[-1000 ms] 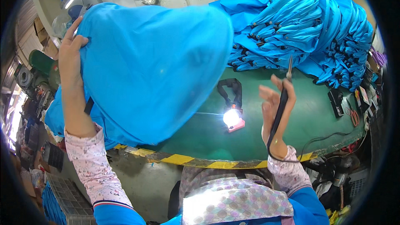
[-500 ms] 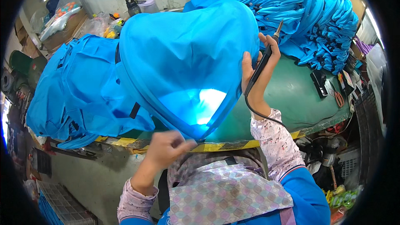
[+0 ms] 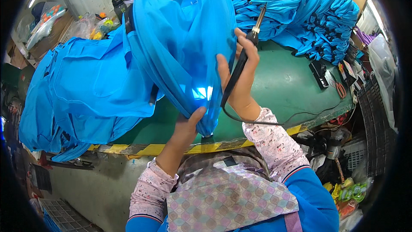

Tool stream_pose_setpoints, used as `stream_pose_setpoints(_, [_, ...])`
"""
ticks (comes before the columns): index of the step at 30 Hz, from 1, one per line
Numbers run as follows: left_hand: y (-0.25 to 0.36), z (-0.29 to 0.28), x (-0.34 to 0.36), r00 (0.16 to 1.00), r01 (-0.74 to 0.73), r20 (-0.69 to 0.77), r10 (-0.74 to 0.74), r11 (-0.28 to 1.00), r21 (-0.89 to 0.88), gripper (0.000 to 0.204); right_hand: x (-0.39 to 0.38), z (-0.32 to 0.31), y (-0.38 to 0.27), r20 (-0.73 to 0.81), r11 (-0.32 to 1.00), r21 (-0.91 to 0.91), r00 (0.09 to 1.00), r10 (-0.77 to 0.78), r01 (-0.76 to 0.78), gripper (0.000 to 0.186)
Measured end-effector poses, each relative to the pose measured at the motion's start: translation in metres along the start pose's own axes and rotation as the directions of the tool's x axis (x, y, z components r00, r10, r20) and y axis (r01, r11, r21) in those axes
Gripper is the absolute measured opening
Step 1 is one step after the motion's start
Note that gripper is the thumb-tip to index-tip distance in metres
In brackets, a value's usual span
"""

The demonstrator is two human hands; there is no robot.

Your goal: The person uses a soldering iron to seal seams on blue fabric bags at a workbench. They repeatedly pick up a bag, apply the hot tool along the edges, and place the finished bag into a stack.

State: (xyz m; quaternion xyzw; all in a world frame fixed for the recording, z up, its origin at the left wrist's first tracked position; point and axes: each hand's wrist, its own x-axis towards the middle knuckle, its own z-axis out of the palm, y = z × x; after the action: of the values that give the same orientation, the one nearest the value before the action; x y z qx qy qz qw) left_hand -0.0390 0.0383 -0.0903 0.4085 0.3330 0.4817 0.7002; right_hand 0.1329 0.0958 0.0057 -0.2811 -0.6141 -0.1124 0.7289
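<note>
A blue fabric piece point(image 3: 171, 34) with a stiff, hoop-like rim stands on edge before me, its sides drawn close together. My left hand point(image 3: 187, 128) grips its lower edge, the thumb in front and the other fingers hidden behind the cloth. A soldering iron point(image 3: 239, 66) with a black handle and a bare metal tip lies across my right hand point(image 3: 243, 81), tip pointing up and away. The right thumb and fingertips reach the fabric's right rim while the iron stays held in the hand. Bright light shines on the cloth's lower part.
More blue fabric point(image 3: 86, 73) is heaped at the left. A large stack of blue fabric pieces point(image 3: 296, 13) fills the back right. On the green table point(image 3: 292, 81) lie a black box point(image 3: 319, 74), scissors point(image 3: 340, 90) and the iron's cord point(image 3: 296, 120). Yellow-black tape point(image 3: 206, 147) lines the near edge.
My left hand has risen from below the table edge and taken hold of the fabric's lower edge. The hoop has turned and narrowed; my right hand and the iron have shifted left.
</note>
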Motion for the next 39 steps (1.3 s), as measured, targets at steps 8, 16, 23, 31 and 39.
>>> stream_pose_setpoints(8, [0.033,0.027,-0.005,0.995,-0.071,0.077,0.065,0.994,0.080,0.047,-0.020,-0.092,-0.087,0.342,0.985,-0.157,0.939,-0.017,0.075,0.036])
stream_pose_setpoints(16, [0.033,0.027,-0.003,0.996,-0.090,0.003,0.090,0.993,0.074,0.048,-0.060,-0.092,-0.086,0.455,0.957,-0.162,0.879,-0.143,0.239,0.026])
stream_pose_setpoints(23, [0.034,0.029,-0.005,0.999,-0.044,0.009,0.043,0.996,0.076,0.044,-0.062,-0.082,-0.074,0.446,0.960,-0.132,0.880,-0.164,0.246,0.023])
stream_pose_setpoints(31, [0.012,0.009,0.003,0.993,-0.098,-0.045,0.108,0.979,0.178,0.047,-0.040,-0.082,-0.074,0.393,0.975,-0.099,0.908,-0.146,0.199,0.024])
stream_pose_setpoints(39, [0.018,-0.003,-0.025,0.976,-0.175,-0.125,0.181,0.983,0.054,0.051,-0.061,-0.055,-0.012,0.519,0.983,-0.135,0.854,-0.038,0.126,0.055])
